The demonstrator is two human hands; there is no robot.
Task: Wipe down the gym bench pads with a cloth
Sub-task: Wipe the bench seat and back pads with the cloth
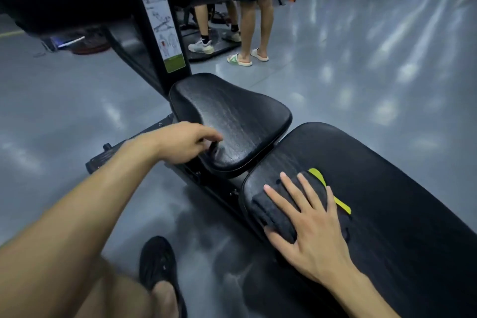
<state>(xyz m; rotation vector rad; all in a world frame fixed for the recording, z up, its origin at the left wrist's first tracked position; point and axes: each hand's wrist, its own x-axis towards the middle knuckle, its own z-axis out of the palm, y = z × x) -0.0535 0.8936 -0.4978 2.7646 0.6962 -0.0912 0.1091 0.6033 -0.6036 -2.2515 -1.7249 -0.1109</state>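
Head view: one angle, looking down along the bench.
Right hand (312, 224): fingers spread and straight, palm flat, pressing down on the cloth.
Cloth (278, 212): dark grey, folded, with a yellow-green edge poking out past the fingers; it lies on the near end of the long pad.
Long pad (402, 204): black, running off to the lower right, just beside the seat pad.
Left hand (184, 143): fingers curled over the near left edge of the seat pad, gripping it.
Seat pad (232, 121): black, creased, raised a little above the long pad.
Upright post (160, 15): black, carries an instruction sticker.
Floor (361, 64): glossy grey; two people's legs stand beyond the bench.
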